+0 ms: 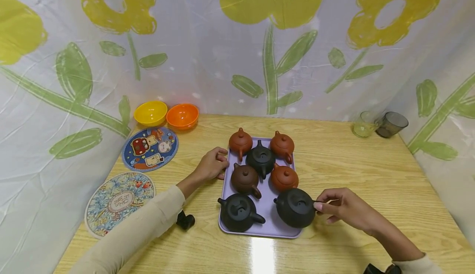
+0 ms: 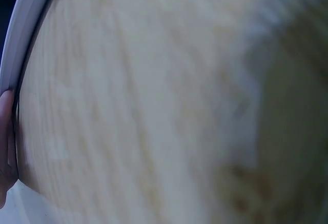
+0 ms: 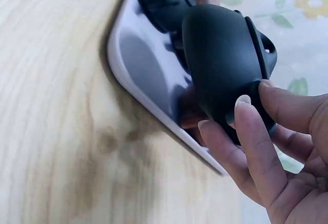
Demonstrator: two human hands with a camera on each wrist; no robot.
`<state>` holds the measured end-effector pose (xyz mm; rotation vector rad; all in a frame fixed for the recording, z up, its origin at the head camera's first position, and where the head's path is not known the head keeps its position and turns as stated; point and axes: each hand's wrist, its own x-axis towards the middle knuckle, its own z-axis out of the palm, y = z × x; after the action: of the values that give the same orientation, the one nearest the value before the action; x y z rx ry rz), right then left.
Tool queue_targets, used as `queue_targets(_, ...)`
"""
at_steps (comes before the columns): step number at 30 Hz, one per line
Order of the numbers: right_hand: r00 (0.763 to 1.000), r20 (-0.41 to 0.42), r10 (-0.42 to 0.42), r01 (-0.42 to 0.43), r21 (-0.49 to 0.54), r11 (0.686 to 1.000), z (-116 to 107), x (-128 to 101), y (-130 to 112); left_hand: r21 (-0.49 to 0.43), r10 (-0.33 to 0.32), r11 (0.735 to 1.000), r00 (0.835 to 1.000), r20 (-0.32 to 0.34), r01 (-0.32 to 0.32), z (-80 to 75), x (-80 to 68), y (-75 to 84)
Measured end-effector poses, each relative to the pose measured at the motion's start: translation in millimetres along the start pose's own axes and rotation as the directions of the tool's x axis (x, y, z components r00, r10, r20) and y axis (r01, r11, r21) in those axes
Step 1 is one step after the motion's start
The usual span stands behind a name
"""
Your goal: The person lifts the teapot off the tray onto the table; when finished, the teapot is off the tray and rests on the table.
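Observation:
My right hand (image 1: 346, 208) pinches the handle of a black teapot (image 1: 295, 208) between thumb and fingers. In the right wrist view that teapot (image 3: 220, 55) hangs tilted over the corner of the lilac tray (image 1: 267, 228). At the tray's left edge, my left hand (image 1: 212, 164) touches the rim with relaxed fingers; a fingertip (image 2: 6, 101) meets it in the left wrist view. On the tray stand a black teapot (image 1: 237, 212) at front left, a dark brown teapot (image 1: 243, 178), a smaller black teapot (image 1: 261, 158) and several reddish-brown teapots (image 1: 283, 178).
Left of the tray lie a blue round mat (image 1: 128, 150) and a floral round mat (image 1: 98, 208). A yellow bowl (image 1: 150, 115) and an orange bowl (image 1: 182, 117) stand behind them. At back right are a greenish glass cup (image 1: 361, 129) and a dark glass cup (image 1: 391, 126).

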<state>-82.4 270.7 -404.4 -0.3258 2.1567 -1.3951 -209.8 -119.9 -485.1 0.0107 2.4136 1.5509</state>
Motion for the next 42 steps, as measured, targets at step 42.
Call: queue_targets(42, 0.984, -0.175, -0.005, -0.016, -0.116, 0.993, -100, 31, -2, -0.043, -0.033, 0.998, 0.999, 0.030, 0.034, -3.0, -0.7, 2.1)
